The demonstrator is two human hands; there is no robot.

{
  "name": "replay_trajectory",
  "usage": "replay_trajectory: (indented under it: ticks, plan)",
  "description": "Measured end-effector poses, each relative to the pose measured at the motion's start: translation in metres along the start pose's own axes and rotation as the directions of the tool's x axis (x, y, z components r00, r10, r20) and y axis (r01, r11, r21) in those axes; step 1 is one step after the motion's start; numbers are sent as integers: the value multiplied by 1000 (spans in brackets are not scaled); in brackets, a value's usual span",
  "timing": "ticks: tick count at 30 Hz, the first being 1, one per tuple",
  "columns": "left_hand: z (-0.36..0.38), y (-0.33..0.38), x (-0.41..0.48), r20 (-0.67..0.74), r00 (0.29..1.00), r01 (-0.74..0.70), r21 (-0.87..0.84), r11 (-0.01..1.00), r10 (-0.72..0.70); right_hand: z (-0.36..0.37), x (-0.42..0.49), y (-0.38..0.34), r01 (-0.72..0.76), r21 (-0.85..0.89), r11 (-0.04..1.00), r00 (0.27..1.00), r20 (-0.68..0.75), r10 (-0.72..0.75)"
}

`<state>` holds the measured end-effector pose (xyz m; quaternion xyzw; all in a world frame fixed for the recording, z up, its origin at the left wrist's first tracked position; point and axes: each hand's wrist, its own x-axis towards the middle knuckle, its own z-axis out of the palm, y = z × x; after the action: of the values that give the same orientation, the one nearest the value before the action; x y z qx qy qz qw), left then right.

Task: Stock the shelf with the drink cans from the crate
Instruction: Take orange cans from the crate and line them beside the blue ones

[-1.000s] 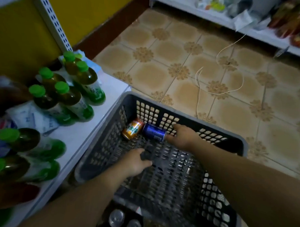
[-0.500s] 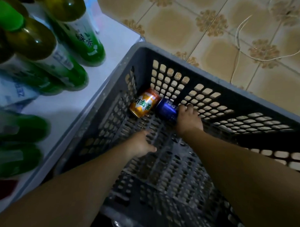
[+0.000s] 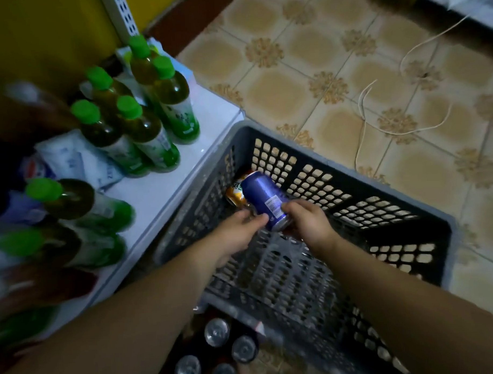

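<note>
We are over a floor (image 3: pixel 333 72) of tan patterned tiles, in dim light, with a white shelf (image 3: pixel 161 189) to the left against a yellow wall.

Nearest to us, at the bottom edge, four silver can tops (image 3: pixel 217 332) show beside the crate's near left corner; their bodies are lost in shadow. Both forearms reach into the grey lattice crate (image 3: pixel 285 280), which stands against the shelf's front edge.

The right grip (image 3: pixel 308 224) is clenched round the lower end of the blue can (image 3: pixel 264 196), fingers wrapped beneath it and hiding its base. The left grip (image 3: pixel 238 232) closes on the same can from the other side, thumb tip on its wall and fingers curled at its flank; how far those fingers reach behind we cannot make out.

The blue can is tilted, its upper end pointing toward the crate's far left corner. It is glossy dark blue with a pale label panel whose print is too small to read. Behind it, in that far left corner, lies an orange can (image 3: pixel 235 194), more than half covered by the blue one.

Farther left, green-capped bottles (image 3: pixel 154 134) stand on the shelf; those near its left side are blurred. Beyond the crate's far rim a thin white cord (image 3: pixel 363 112) loops over the tiles.
</note>
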<state>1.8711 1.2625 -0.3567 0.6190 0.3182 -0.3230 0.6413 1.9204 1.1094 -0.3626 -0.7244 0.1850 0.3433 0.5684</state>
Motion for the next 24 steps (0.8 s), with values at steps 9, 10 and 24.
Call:
replay_trajectory:
  ticks: [9,10,24]
  plan:
    - [-10,56,-170,-225,898,-414,-141,900,378,23,-177,-124,450,-145,881,890,156,-428]
    - [-9,63,-193,-251,865,-465,-77,882,434,29,-195,-138,499,-159,852,866,139,-481]
    - [-52,89,-475,-337,497,-794,196,575,800,101,-454,-250,799,-10,601,592,184,-785]
